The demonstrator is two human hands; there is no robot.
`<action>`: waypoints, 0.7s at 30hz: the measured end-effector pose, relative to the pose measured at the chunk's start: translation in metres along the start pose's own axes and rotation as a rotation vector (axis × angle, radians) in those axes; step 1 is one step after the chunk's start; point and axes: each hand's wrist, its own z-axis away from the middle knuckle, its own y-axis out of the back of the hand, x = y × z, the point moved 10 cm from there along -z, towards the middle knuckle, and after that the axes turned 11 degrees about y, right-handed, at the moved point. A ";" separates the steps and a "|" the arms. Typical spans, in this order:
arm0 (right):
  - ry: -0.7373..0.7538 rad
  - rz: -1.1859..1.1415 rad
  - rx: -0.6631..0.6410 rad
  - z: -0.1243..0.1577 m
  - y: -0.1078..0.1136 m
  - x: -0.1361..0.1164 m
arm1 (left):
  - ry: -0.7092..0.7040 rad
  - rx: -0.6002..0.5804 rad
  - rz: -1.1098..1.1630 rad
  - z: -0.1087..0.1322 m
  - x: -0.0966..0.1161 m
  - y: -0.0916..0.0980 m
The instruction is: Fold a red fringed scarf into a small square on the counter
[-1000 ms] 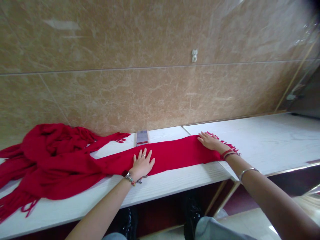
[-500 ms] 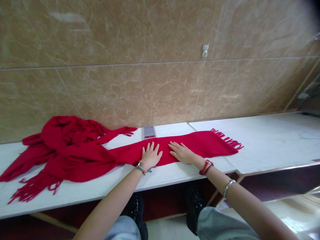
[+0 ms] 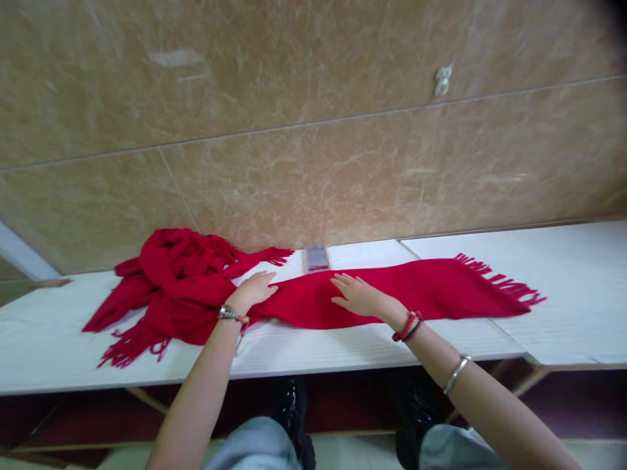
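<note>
A long red scarf [image 3: 421, 287] with fringed ends lies along the white bench top. Its right part is spread flat, and its left part is heaped in loose folds. My left hand [image 3: 255, 289] is at the spot where the flat part meets the bunched folds, its fingers stretched toward the right. Flat on the middle of the smooth stretch rests my right hand [image 3: 360, 296], fingers extended and a little apart. Neither hand grasps the cloth. Beneath the left palm the fabric is hidden.
The white bench top [image 3: 582, 287] runs along a brown tiled wall [image 3: 294, 176]. Behind the scarf is a small grey and red rectangular item [image 3: 317, 257]. A small white cat-shaped piece [image 3: 443, 80] sits on the wall. Dark open shelves [image 3: 347, 401] lie below.
My left hand has slid left along the scarf, away from my right hand, toward the bunched part. The right hand stays on the flat stretch. The camera view has shifted left and tilted.
</note>
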 end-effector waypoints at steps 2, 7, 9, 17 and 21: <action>0.057 -0.053 -0.038 -0.016 -0.007 -0.024 | -0.005 -0.078 -0.007 0.001 -0.018 -0.005; 0.133 -0.101 -0.122 -0.044 -0.026 -0.063 | 0.007 -0.173 0.013 0.011 -0.038 -0.018; 0.140 -0.086 -0.140 -0.049 -0.032 -0.067 | 0.032 -0.186 0.021 0.014 -0.045 -0.023; 0.217 -0.051 -0.085 -0.041 -0.033 -0.064 | -0.066 -0.096 0.071 0.012 -0.031 -0.019; 0.220 -0.070 -0.099 -0.036 -0.028 -0.059 | -0.103 -0.118 0.065 0.013 -0.017 -0.019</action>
